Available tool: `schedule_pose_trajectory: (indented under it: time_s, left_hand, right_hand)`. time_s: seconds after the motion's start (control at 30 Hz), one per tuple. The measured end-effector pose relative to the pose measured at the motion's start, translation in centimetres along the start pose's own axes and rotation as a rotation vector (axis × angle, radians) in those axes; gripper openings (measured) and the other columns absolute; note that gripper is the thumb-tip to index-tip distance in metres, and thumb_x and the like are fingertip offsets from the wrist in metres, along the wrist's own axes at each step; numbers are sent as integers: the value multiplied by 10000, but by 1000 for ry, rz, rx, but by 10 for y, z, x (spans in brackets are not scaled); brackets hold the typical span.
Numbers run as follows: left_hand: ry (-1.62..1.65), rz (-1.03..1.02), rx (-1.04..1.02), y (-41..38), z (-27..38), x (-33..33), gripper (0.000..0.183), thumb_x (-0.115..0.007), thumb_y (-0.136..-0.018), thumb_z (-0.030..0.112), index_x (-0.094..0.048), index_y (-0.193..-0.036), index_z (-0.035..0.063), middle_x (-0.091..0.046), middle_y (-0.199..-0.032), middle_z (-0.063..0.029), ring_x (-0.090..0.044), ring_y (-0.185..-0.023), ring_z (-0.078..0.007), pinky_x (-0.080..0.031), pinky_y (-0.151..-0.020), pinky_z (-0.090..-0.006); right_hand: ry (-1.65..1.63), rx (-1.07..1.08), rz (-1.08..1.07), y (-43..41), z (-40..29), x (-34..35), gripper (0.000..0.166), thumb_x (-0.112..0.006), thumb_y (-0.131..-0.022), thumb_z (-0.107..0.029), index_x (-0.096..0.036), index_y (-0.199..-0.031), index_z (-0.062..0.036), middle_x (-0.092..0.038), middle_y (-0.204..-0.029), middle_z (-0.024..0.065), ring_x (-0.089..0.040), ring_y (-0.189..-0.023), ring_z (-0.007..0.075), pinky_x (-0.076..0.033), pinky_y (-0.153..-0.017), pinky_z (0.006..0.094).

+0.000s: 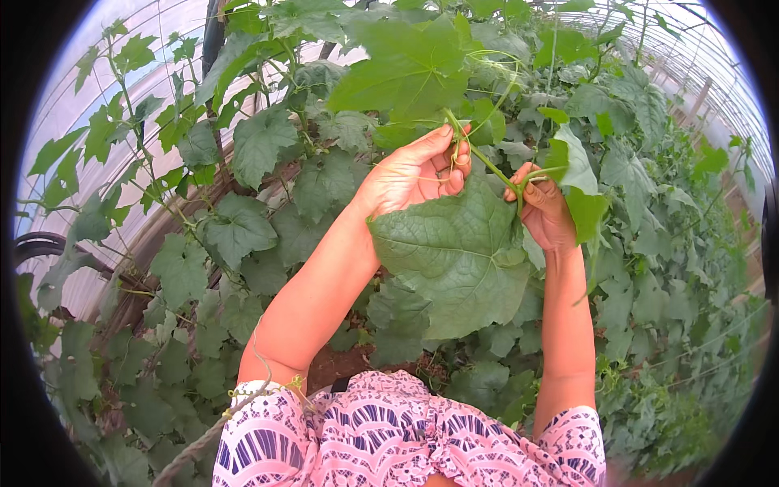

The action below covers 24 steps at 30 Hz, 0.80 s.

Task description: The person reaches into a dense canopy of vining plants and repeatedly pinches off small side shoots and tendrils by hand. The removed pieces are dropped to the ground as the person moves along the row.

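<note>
Between my two hands runs a green vine stem [490, 166] of a climbing plant with lobed leaves. My left hand [426, 164] pinches its upper part between thumb and fingers, with thin curled tendrils [455, 159] at the fingertips. Lower down and to the right, my right hand [544, 204] grips the stem near a leaf joint. A large green leaf [450, 262] hangs below the stem and covers part of my left wrist. Above my left hand spreads another broad leaf [414, 67]. A folded leaf [575, 176] lies over the fingers of my right hand.
Dense vines [240, 231] surround me on both sides. A twisted rope [210, 433] passes by my left sleeve. Black hose or pipe [58, 246] curves at the far left. Plastic greenhouse film [67, 158] rises beyond it, and thin strings [551, 79] hang among the plants.
</note>
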<state>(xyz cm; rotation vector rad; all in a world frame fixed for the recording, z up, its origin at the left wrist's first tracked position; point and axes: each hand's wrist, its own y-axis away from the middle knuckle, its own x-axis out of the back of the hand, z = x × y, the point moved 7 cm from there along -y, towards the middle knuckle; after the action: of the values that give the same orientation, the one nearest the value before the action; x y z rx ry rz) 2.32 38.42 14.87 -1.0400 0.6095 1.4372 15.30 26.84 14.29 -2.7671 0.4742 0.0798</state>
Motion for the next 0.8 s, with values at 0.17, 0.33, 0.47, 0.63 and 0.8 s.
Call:
schedule_pose_trajectory:
  time_s: [0.17,0.33,0.47,0.63,0.8]
  left_hand:
    - [82,21,-33,5,10,-16,242,-548,-840,2,-472,-1068,-32,-546,-848,-97,-563,-743,-163,-534,-645,-251]
    - [152,-47,19,4,9,-31,239,-521,-815,-53,-466,-1048,-51,-524,-892,-122,-540,-753,-164,-526,-638,-233]
    - [165,-49,45,4,9,-34,296,-497,-786,-99,-453,-1076,-55,-485,-943,-141,-488,-775,-167,-486,-583,-208]
    - [87,-63,45,6,13,-42,347,-471,-759,-130,-446,-1097,-54,-467,-956,-133,-471,-785,-163,-439,-533,-188]
    - [-35,-223,-9,10,30,-61,480,-410,-751,-111,-400,-1221,-15,-497,-1157,-139,-449,-780,-149,-396,-535,-199]
  right_hand:
    - [151,-85,-28,-3,0,-1,233,-606,-842,-231,-546,-986,-59,-593,-870,34,-556,-830,116,-415,-684,234]
    - [277,-74,-111,-4,-2,-12,204,-557,-845,-207,-502,-983,-66,-599,-888,49,-548,-859,104,-410,-686,214]
    - [319,14,-63,-6,-2,-20,177,-538,-854,-196,-488,-972,-75,-590,-855,28,-543,-817,91,-390,-639,198]
    - [309,37,-9,-7,-4,-29,60,-508,-867,-145,-475,-890,-101,-589,-845,24,-521,-731,64,-436,-683,217]
    - [215,47,108,-6,-2,-19,39,-484,-893,-108,-493,-860,-89,-598,-926,64,-562,-732,89,-471,-685,231]
